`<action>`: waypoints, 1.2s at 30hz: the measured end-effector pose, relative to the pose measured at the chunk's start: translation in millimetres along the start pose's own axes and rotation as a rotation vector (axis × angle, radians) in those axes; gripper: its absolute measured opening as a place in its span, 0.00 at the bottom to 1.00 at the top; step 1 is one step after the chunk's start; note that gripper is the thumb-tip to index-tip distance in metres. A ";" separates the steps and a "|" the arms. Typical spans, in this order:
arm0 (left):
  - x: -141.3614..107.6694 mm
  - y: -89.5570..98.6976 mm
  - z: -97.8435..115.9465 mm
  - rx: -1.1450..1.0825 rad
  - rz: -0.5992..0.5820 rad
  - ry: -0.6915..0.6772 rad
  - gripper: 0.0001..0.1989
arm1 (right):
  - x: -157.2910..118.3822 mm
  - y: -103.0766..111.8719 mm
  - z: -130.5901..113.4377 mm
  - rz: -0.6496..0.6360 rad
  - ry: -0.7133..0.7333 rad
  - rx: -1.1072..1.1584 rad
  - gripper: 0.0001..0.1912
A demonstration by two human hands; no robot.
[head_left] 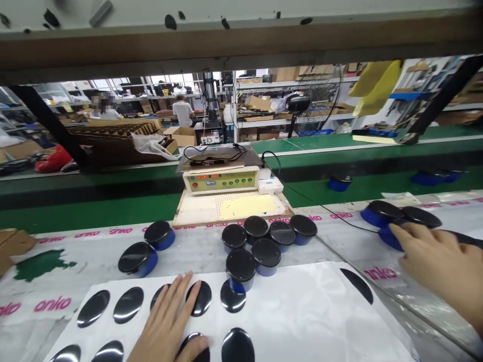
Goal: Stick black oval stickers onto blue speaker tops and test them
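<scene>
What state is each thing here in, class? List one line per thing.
Left hand: flat on the white sheet, over black discs.
Right hand: fingertips on a blue puck.
Puck cluster: upright, bunched together.
Tester box: lamps lit.

The left hand lies flat on a white sheet of black discs, its thumb on one disc. The right hand touches a blue puck at the right. Six pucks cluster before a tester box on the tabletop.
</scene>
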State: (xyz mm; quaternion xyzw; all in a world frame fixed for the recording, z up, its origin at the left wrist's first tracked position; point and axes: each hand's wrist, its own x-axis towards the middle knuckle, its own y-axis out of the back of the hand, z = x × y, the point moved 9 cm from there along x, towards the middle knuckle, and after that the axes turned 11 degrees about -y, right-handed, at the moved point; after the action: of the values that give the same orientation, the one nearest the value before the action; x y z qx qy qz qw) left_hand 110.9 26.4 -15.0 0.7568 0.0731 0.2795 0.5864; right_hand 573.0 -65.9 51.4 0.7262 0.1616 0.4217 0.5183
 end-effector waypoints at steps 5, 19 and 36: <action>0.7 0.5 14.6 0.123 0.009 -0.058 0.41 | -13.0 -9.6 -96.6 -0.288 0.355 0.123 0.28; -22.5 -4.7 -2.7 -0.154 -0.011 0.189 0.32 | 1.3 18.2 -148.4 -0.383 0.408 0.345 0.20; 146.3 39.8 24.8 -0.561 -0.033 -0.094 0.21 | -12.4 -0.8 -222.7 -0.605 0.632 0.296 0.28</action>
State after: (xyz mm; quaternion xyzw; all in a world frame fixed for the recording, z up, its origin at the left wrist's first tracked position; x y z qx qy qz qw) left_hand 236.8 57.5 67.4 0.5758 -0.0219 0.2436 0.7801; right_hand 392.0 63.4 69.0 0.5483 0.5748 0.4247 0.4343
